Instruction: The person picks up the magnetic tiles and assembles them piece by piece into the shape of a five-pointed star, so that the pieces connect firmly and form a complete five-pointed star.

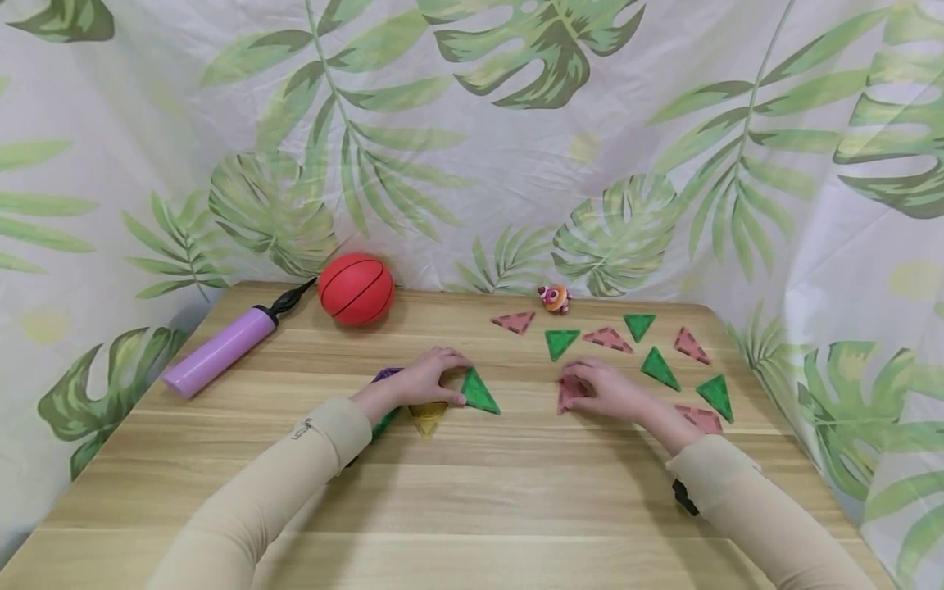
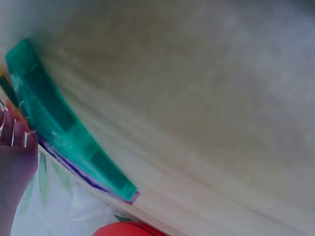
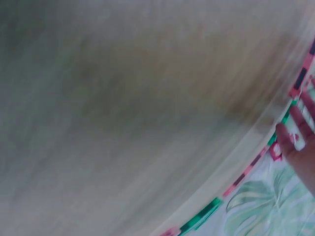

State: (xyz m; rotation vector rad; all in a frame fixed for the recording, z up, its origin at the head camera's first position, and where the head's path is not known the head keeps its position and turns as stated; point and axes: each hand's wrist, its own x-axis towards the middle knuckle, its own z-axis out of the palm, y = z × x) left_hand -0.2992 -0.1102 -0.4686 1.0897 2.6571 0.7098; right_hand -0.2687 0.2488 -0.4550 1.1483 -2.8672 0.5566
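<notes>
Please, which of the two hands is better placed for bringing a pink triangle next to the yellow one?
Probably the right hand: it touches a pink triangle. The left hand is farther from it, at a green triangle near the yellow triangle.

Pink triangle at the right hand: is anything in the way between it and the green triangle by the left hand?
Nothing visible; only tabletop lies between the pink triangle and the green triangle at the left hand.
</notes>
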